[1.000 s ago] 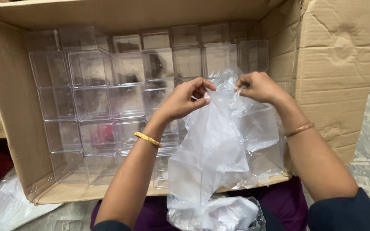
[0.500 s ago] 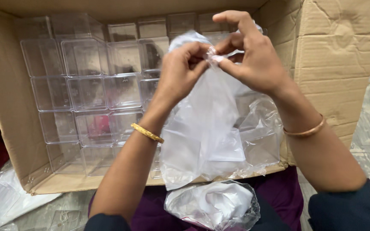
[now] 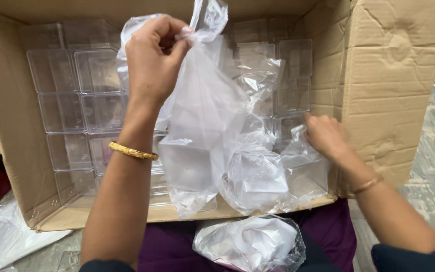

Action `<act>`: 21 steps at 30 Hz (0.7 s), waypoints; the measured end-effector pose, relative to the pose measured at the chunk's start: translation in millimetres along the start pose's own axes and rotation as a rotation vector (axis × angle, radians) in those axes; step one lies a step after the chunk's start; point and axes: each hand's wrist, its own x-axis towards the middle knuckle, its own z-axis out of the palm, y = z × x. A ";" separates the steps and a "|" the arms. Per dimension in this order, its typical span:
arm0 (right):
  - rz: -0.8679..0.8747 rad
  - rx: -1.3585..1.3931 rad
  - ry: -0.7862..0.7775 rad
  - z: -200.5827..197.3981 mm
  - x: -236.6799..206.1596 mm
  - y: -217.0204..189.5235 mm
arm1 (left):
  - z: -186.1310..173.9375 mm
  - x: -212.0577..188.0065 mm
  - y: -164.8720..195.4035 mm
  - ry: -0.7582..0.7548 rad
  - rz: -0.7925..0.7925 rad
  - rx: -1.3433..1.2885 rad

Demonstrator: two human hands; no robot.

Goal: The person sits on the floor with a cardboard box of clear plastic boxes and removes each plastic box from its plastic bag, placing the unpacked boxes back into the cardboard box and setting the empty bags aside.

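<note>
Presently, L hand (image 3: 152,55) raised over cardboard box (image 3: 388,75), fingers (image 3: 179,43) pinching top of clear plastic bag (image 3: 207,116) so it hangs free w/ a clear box inside near its bottom. R hand (image 3: 323,133) low at right, fingers on crumpled bag edge; grip not clear. Stacked clear containers (image 3: 76,95) fill box at left/far side. Crumpled plastic wad (image 3: 250,244) lies near, on lap.
</note>
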 end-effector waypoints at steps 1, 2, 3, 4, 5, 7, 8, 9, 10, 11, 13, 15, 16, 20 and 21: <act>0.033 0.029 0.049 2.3 1.1 -1.2 | -2.7 0.0 -1.8 0.002 -0.014 0.008; -0.065 0.084 0.076 2.2 1.9 -2.5 | -5.3 0.0 -3.7 0.000 -0.030 0.017; -0.160 0.142 0.101 0.6 2.9 -3.5 | -7.5 -0.6 -5.7 0.009 -0.042 0.028; -0.252 0.199 0.127 -1.5 6.8 -6.3 | -9.1 -1.3 -7.5 0.017 -0.052 0.038; -0.495 0.326 0.170 -1.3 12.4 -12.8 | -9.4 -0.8 -9.2 0.026 -0.060 0.045; -0.662 0.546 0.013 6.0 26.7 -32.3 | -9.8 -2.0 -11.7 0.021 -0.091 0.041; -0.584 0.634 -0.191 11.6 32.5 -41.0 | -10.1 -3.0 -12.4 0.021 -0.109 0.039; -0.572 0.619 -0.262 18.2 37.9 -48.7 | -10.9 -3.9 -13.0 0.019 -0.092 0.043; -0.563 0.604 -0.335 26.9 43.3 -60.4 | -12.3 -5.0 -13.3 0.018 -0.076 0.050; -0.555 0.588 -0.405 32.8 46.5 -66.0 | -15.1 -5.0 -13.6 0.017 -0.058 0.058; -0.477 0.589 -0.217 41.8 43.4 -68.0 | -23.1 -4.0 -14.0 0.024 -0.091 0.047; -0.416 0.642 -0.113 44.8 37.8 -64.6 | -31.3 -2.3 -14.3 0.028 -0.108 0.047; -0.394 0.694 -0.101 44.4 34.8 -60.7 | -35.7 -0.7 -14.6 0.029 -0.108 0.052; -0.305 0.850 0.013 40.9 37.5 -44.0 | -44.8 0.2 -14.1 0.025 -0.122 0.035; -0.221 0.833 -0.039 42.2 40.4 -39.8 | -46.1 -0.2 -13.9 0.029 -0.102 0.038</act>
